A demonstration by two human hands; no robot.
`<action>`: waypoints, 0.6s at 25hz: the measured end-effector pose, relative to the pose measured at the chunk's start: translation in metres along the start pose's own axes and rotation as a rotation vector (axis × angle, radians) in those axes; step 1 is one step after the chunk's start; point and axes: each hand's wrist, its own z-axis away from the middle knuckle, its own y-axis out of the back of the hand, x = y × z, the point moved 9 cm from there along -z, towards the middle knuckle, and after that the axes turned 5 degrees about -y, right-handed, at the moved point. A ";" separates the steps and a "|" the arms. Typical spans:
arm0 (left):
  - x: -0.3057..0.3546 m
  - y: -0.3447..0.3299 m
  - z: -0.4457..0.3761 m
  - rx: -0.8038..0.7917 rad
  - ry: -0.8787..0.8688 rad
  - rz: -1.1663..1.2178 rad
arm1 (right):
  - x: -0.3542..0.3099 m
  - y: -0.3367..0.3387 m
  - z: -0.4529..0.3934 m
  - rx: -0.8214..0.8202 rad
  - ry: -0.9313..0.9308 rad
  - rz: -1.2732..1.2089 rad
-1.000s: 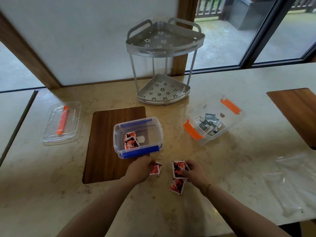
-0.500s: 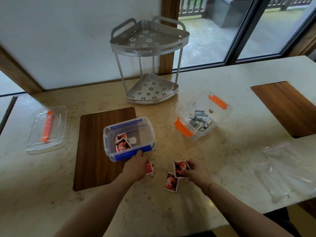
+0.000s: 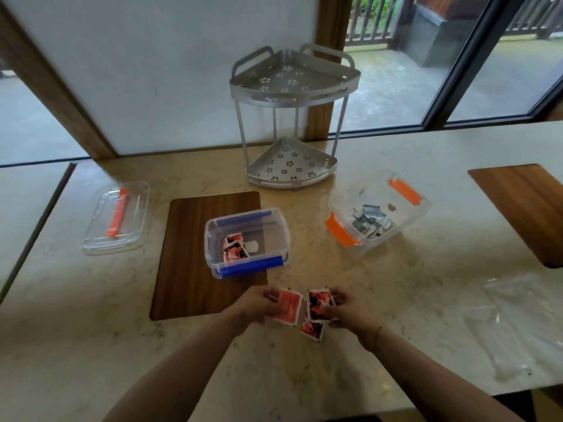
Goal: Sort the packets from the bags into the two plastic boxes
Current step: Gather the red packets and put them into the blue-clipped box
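Marble counter point(image 3: 396, 300) beside glass doors point(image 3: 396, 71)

Soft daylight enters through the windows point(image 3: 396, 86) behind; the table point(image 3: 396, 300) shows mild sheen, edges bend, focus slightly soft.

Red packets point(image 3: 234, 246) in blue-clipped box point(image 3: 275, 223); grey packets point(image 3: 367, 220) in orange-clipped box point(image 3: 408, 220).

The packets point(image 3: 317, 302) are orange with black print. One clear box point(image 3: 246, 241) has blue clips, the other point(image 3: 377, 214) orange. The surface point(image 3: 396, 284) is beige marble.
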 end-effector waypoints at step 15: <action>0.030 -0.063 0.000 0.056 -0.070 0.007 | 0.001 0.015 0.008 -0.074 0.078 -0.028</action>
